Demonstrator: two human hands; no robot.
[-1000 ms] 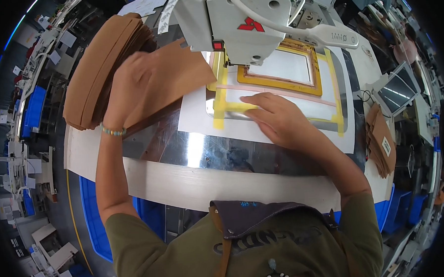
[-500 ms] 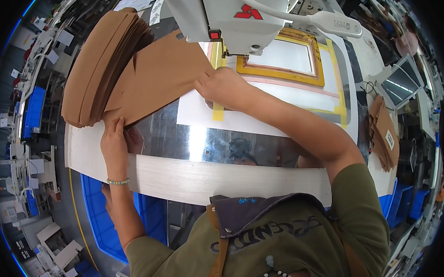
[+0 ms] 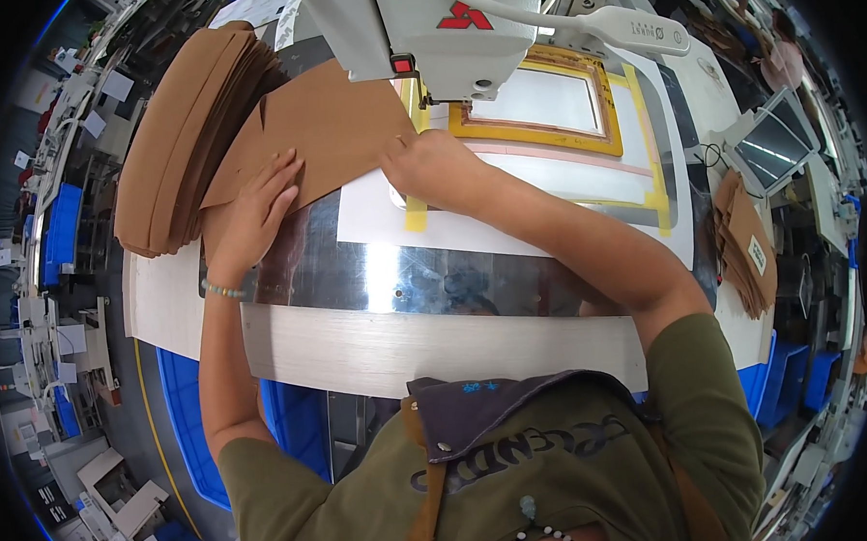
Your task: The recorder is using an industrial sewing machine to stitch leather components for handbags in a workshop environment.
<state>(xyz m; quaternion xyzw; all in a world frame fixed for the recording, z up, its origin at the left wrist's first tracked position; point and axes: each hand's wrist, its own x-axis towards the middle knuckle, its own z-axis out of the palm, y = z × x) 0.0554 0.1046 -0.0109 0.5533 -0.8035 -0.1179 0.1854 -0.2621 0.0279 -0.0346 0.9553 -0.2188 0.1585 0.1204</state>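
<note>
A flat brown fabric panel [image 3: 325, 120] lies slantwise between my two hands, its left end beside a thick folded stack of brown fabric pieces [image 3: 181, 136]. My left hand [image 3: 260, 210] rests flat on the panel's near left part with the fingers stretched out. My right hand [image 3: 431, 164] is closed on the panel's right corner, fingertips pinched at its edge. Just beyond that hand is the white sewing machine head [image 3: 472, 51]. A yellow rectangular frame [image 3: 544, 144] sits to the right of the machine head, over a white sheet [image 3: 373, 215] with yellow tape strips.
A shiny metal plate [image 3: 332, 265] covers part of the pale tabletop [image 3: 359, 346]. More brown pieces [image 3: 742, 242] lie at the right edge near a dark-screened device [image 3: 774, 140]. Blue bins [image 3: 300, 421] stand below the table.
My left hand has gone from gripping the panel's near left corner to lying flat farther up on it. The right hand keeps its hold on the right corner. The view has shifted slightly.
</note>
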